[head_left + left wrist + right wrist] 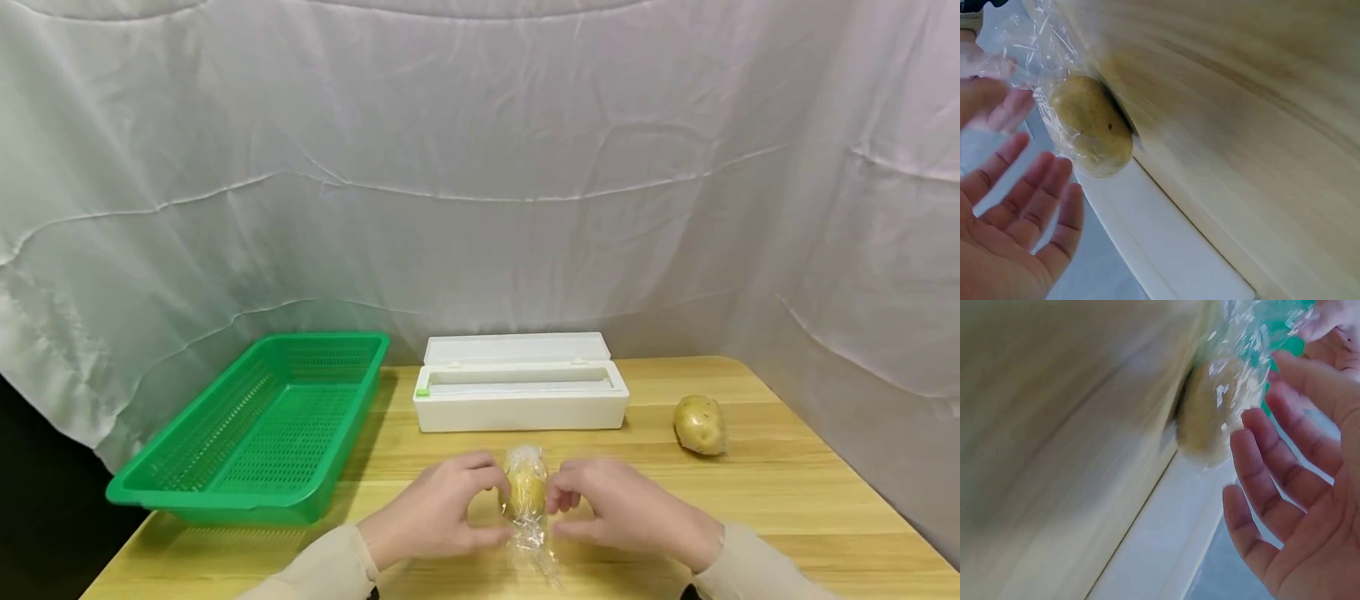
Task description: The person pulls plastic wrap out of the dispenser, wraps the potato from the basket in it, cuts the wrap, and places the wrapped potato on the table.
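Note:
A yellow potato point(527, 492) wrapped in clear plastic film point(531, 537) lies on the table between my two hands. The film bunches at its far end and trails in a crumpled tail toward me. On its left side my left hand point(446, 508) is held with bent, relaxed fingers close to the potato. Opposite it, my right hand point(611, 504) has loosely curved fingers near the film. The left wrist view shows the potato point(1091, 125) apart from the left palm. Fingers of the right hand point(1291, 475) are spread beside the film in the right wrist view.
Behind the potato stands a white film dispenser box point(521, 410) with its lid raised and a roll inside. A second potato point(701, 425), seemingly film-wrapped, lies to the right. A green plastic basket point(300, 500) stands at left, and a grey curtain point(480, 250) hangs behind the wooden table point(787, 500).

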A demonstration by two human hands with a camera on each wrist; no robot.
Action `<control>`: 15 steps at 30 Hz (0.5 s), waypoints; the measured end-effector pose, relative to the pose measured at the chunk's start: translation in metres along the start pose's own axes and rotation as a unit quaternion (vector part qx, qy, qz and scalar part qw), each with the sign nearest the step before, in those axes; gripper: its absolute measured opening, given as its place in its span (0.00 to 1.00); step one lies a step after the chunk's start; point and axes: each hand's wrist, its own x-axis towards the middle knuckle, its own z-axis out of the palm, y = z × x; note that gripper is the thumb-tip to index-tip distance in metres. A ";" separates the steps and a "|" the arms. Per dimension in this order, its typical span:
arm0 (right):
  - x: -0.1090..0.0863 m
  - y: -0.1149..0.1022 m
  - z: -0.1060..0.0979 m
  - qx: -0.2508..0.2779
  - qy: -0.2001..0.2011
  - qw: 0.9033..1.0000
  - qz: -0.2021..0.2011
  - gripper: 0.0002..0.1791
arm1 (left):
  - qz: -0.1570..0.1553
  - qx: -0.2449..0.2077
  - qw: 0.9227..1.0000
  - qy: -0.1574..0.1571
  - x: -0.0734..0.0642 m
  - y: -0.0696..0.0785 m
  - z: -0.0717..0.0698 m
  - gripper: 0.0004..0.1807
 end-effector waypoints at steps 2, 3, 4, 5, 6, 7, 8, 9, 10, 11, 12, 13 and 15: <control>-0.004 -0.006 0.001 -0.008 -0.011 1.000 -0.015 0.10 | 0.022 -0.002 1.000 0.000 -0.005 0.002 -0.001 0.19; -0.006 -0.008 0.002 -0.011 -0.018 1.000 -0.019 0.11 | 0.034 0.002 0.999 0.000 -0.007 0.004 -0.001 0.21; -0.007 -0.011 0.004 -0.015 -0.025 0.999 -0.023 0.12 | 0.043 0.005 0.999 -0.001 -0.009 0.005 -0.001 0.22; -0.008 -0.012 0.006 -0.022 -0.030 0.999 -0.027 0.13 | 0.052 0.011 0.999 -0.002 -0.010 0.006 0.000 0.22; -0.009 -0.014 0.009 -0.027 -0.034 0.999 -0.030 0.13 | 0.060 0.018 0.998 -0.003 -0.012 0.007 0.001 0.21; -0.009 -0.016 0.011 -0.035 -0.034 0.998 -0.035 0.13 | 0.066 0.026 0.998 -0.004 -0.013 0.007 0.002 0.21; -0.010 -0.017 0.014 -0.043 -0.031 0.998 -0.041 0.13 | 0.071 0.033 0.997 -0.004 -0.013 0.008 0.004 0.19; -0.010 -0.017 0.017 -0.051 -0.028 0.997 -0.050 0.13 | 0.077 0.044 0.996 -0.004 -0.014 0.008 0.006 0.18; -0.010 -0.017 0.019 -0.058 -0.025 0.996 -0.058 0.14 | 0.081 0.054 0.995 -0.004 -0.014 0.008 0.008 0.16; -0.011 -0.018 0.021 -0.064 -0.023 0.996 -0.064 0.14 | 0.089 0.067 0.994 -0.001 -0.015 0.008 0.010 0.15; -0.011 -0.018 0.023 -0.069 -0.022 0.995 -0.070 0.14 | 0.095 0.075 0.993 0.002 -0.015 0.008 0.011 0.14; -0.011 -0.017 0.025 -0.072 -0.022 0.994 -0.075 0.14 | 0.101 0.082 0.991 0.004 -0.015 0.008 0.013 0.13; -0.010 -0.017 0.028 -0.076 -0.025 0.993 -0.082 0.13 | 0.114 0.093 0.989 0.010 -0.014 0.008 0.015 0.12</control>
